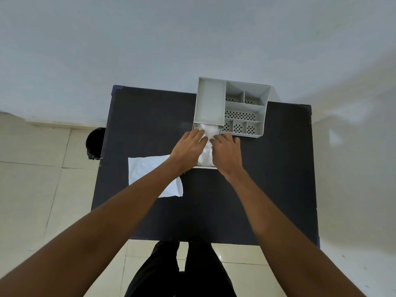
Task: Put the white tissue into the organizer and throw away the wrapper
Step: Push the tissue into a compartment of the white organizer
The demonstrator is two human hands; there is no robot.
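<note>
A grey organizer (264,97) with several compartments stands at the far right of the black table. Its pulled-out drawer (204,167) reaches toward me and holds the white tissue (209,130). My left hand (188,150) and my right hand (227,154) lie palm down side by side on the tissue in the drawer, fingers pressing on it, and cover most of it. A flat white wrapper (147,170) lies on the table to the left of the drawer, partly under my left forearm.
The black table (267,179) stands against a pale wall. A dark round bin (95,143) sits on the tiled floor by the table's left edge. My dark-trousered legs show below the near edge.
</note>
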